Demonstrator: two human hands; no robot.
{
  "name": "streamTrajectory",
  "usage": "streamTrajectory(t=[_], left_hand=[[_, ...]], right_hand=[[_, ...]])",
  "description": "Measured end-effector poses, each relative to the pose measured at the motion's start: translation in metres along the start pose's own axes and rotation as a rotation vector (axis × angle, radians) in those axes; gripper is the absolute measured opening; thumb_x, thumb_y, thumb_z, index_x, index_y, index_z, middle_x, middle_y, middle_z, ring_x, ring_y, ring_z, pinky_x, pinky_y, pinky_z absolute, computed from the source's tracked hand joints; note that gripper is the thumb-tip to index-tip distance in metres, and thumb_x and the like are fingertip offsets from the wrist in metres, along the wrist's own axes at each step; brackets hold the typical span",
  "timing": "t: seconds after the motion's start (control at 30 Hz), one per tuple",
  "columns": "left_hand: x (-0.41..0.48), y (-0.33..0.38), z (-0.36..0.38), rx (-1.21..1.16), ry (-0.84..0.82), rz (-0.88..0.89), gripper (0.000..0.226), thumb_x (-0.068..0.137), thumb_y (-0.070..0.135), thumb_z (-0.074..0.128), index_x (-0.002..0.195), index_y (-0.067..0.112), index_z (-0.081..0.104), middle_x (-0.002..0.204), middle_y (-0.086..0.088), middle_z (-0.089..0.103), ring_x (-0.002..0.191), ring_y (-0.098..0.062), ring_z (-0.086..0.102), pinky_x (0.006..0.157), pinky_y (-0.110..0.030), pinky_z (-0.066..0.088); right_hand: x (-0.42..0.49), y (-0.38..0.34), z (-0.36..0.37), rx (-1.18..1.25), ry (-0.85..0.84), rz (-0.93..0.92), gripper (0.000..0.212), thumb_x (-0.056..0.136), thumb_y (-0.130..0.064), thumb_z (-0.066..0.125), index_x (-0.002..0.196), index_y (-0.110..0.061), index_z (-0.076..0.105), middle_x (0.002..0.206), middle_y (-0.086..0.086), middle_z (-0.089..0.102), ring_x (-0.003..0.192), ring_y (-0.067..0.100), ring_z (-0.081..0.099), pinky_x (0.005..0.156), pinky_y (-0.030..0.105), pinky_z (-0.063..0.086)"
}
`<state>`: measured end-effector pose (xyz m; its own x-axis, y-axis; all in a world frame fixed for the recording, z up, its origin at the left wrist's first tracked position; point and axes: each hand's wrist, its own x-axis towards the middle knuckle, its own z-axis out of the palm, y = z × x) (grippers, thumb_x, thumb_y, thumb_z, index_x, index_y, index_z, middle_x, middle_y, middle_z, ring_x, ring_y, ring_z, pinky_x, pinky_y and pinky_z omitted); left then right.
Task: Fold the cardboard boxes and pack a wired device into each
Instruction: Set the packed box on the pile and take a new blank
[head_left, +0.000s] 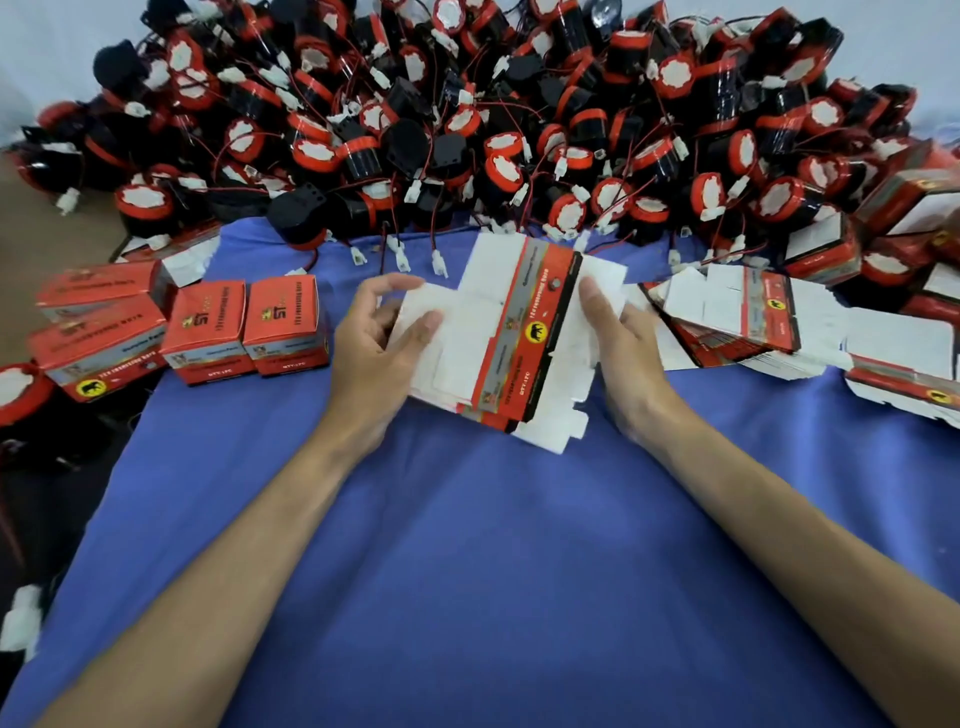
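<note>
Left hand (374, 348) pinches the flat box blanks (467, 358) by one flap; right hand (626, 348) grips the opposite flap; wired devices (467, 104) heaped beyond.

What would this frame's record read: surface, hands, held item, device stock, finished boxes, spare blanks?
surface: blue cloth over the table
hands: left hand and right hand grip opposite edges of the held item
held item: flat white-and-red cardboard box blanks, unfolded
device stock: heap of black-and-red round wired devices behind
finished boxes: red folded cardboard boxes, left
spare blanks: fanned stack of flat box blanks, right
</note>
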<state>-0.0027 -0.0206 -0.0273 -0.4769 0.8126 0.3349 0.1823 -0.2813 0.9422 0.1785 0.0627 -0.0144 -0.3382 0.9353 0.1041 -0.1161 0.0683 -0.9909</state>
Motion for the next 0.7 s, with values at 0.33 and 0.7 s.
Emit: streamTrajectory(t=[0.33, 0.7], left_hand=[[-0.009, -0.007, 0.012, 0.877, -0.060, 0.225, 0.036, 0.093, 0.050, 0.053, 0.076, 0.018, 0.052, 0.083, 0.008, 0.044, 0.080, -0.017, 0.048, 0.079, -0.036, 0.036], [-0.006, 0.002, 0.006, 0.391, -0.224, -0.007, 0.031, 0.102, 0.018, 0.046, 0.078, -0.002, 0.050, 0.067, -0.004, 0.045, 0.059, -0.007, 0.039, 0.056, -0.023, 0.036]], right_hand=[[-0.006, -0.002, 0.010, 0.111, -0.053, 0.067, 0.057, 0.082, -0.065, 0.034, 0.095, -0.021, 0.067, 0.092, -0.003, 0.075, 0.089, 0.015, 0.071, 0.074, 0.026, 0.058], [-0.004, -0.003, 0.004, 0.399, -0.218, 0.262, 0.072, 0.091, -0.070, 0.014, 0.116, -0.024, 0.064, 0.110, 0.000, 0.072, 0.104, 0.018, 0.068, 0.077, 0.034, 0.058]])
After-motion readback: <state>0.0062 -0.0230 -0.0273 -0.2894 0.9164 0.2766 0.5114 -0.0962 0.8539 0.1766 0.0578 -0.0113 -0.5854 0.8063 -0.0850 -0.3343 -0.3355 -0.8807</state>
